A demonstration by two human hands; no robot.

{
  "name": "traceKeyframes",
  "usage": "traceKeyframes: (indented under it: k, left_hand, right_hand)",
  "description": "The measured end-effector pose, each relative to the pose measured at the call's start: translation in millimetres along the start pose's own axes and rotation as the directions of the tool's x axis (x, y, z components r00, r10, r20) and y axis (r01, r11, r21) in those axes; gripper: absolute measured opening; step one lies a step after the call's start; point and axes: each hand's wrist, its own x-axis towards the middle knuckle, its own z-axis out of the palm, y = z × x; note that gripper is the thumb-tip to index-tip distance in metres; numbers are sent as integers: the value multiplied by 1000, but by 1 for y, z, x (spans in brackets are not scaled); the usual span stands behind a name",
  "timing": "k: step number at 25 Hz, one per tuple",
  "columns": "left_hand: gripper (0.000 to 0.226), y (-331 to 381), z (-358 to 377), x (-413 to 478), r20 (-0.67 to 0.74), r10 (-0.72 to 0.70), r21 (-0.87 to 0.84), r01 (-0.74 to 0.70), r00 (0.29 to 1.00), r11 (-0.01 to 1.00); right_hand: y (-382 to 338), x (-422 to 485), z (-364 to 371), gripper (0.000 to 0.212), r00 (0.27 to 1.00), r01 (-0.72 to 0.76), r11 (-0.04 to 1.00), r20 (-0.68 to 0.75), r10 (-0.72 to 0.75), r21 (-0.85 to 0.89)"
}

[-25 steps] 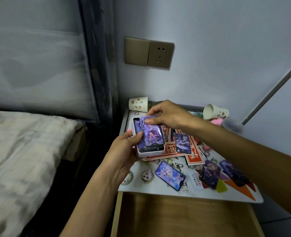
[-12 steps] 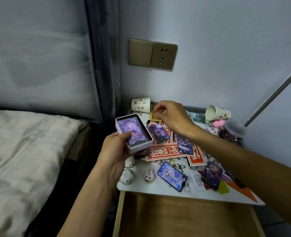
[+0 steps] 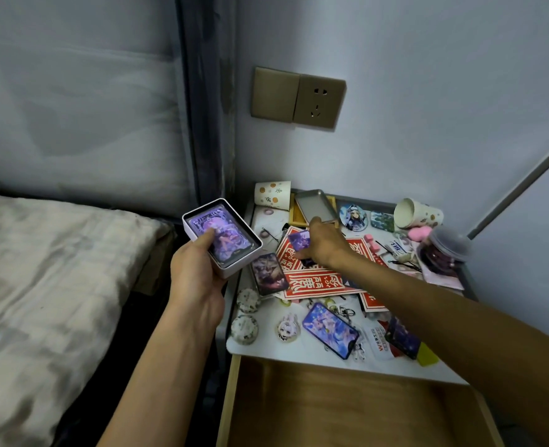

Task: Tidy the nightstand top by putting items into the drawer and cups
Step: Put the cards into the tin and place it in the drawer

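Note:
My left hand (image 3: 199,275) grips a white tin box (image 3: 223,238) of purple picture cards, held left of the nightstand top (image 3: 266,348), thumb lying on the top card. My right hand (image 3: 326,246) reaches to the back of the top and holds the lower edge of a grey tin lid (image 3: 316,206), tilted up. Loose cards (image 3: 268,274) (image 3: 329,330) (image 3: 402,337) lie among red paper cutouts (image 3: 315,282). Two paper cups (image 3: 273,193) (image 3: 416,212) lie on their sides at the back. The wooden drawer (image 3: 347,408) stands open below.
Round badges (image 3: 244,329), keychains, hairpins and a lidded jar (image 3: 442,253) crowd the top. A bed (image 3: 41,285) lies close on the left. The wall with a socket plate (image 3: 299,98) stands right behind the nightstand.
My left hand carried the card box off the top to the left. My right hand left the box, reached to the back and lifted the grey lid.

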Motion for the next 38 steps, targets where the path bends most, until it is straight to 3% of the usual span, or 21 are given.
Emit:
traceKeyframes:
  k: [8,15,20,25,28,30,32,38]
  left_hand:
    - [21,-1,-4,4,-13,12,-21,-12,1000,1000]
    - [22,-3,-3,3,4,13,-30,-13,1000,999]
    - [22,-3,-4,5,8,5,-44,-5,1000,999]
    - [14,1,-7,4,1,3,-69,-3,1000,998]
    - [13,3,-7,4,-19,1,-90,-2,1000,996]
    - [13,4,-7,4,-16,-12,-97,10,1000,995]
    - [14,3,-7,2,-2,-22,-101,22,1000,995]
    - [16,6,-11,3,3,-35,-90,36,999,995]
  right_hand:
    - [-7,7,3,59,996,-88,994,-14,87,-57]
    - [-13,13,0,61,987,-130,987,78,138,-93]
    - [-8,8,-4,79,983,-167,985,82,163,40]
    - [-12,-11,-20,68,999,-4,950,-31,15,313]
    - [-29,-26,-26,66,979,-29,874,189,-73,486]
    - [-41,-35,-16,67,946,-21,934,310,-98,358]
    - [-47,-37,-2,72,950,24,977,299,-87,210]
    - [-49,-30,13,57,965,9,983,255,-57,184]
